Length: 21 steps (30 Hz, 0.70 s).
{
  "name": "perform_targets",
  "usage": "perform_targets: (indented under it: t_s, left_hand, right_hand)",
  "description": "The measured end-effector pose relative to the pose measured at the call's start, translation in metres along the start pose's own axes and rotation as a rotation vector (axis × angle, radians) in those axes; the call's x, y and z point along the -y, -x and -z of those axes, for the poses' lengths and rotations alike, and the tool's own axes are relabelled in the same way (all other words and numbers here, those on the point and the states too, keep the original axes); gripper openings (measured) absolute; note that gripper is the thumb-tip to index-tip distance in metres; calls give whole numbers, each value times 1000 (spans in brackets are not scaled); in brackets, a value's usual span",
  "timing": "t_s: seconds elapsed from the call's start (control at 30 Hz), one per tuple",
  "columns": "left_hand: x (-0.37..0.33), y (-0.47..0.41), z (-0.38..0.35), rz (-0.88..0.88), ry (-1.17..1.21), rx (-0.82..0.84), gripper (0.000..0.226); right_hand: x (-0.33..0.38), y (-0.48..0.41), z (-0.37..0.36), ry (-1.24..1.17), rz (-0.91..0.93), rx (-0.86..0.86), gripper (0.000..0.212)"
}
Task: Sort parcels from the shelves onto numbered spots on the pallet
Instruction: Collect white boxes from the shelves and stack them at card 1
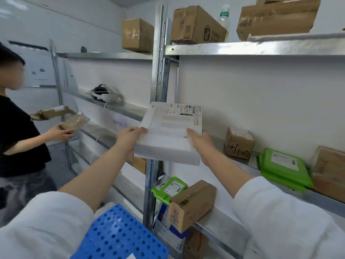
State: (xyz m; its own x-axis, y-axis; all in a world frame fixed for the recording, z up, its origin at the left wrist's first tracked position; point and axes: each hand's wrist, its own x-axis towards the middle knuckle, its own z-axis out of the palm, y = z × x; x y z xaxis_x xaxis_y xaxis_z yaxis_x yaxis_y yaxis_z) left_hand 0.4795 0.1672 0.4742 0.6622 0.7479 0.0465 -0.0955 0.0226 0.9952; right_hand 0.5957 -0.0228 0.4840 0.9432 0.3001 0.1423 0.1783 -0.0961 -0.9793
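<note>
Head view: both hands grip a flat white parcel (pixel 169 134) at the middle shelf (pixel 240 161) edge, left hand (pixel 130 136) closed on its left near corner, right hand (pixel 202 144) closed on the right edge. It looks stiff, boxy and fairly light; slick wrap suggests holding opposite edges, thumbs on top.

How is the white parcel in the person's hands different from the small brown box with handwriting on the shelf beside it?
The white parcel is flat, wide and pale; the small brown box is compact, cube-like cardboard. The parcel is held up, tilted, by the left hand and right hand; the box rests on the shelf. The box has handwriting on its front. Both carry a printed label.
</note>
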Motion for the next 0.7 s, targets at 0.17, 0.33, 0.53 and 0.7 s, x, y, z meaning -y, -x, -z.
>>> perform_targets:
  t_s: [0.17, 0.33, 0.53, 0.7]
  left_hand:
    - [10, 74, 38, 92, 92, -83, 47]
    - [14, 148, 76, 54, 80, -219, 13]
    - [22, 222, 138, 32, 61, -402, 7]
    - [30, 291, 198, 52, 57, -569, 15]
  right_hand:
    - [-5, 54, 6, -5, 26, 178, 35]
    - [-12, 107, -7, -2, 94, 304, 38]
    - [-31, 170, -54, -31, 117, 503, 49]
    - [-38, 234, -105, 20, 131, 670, 50]
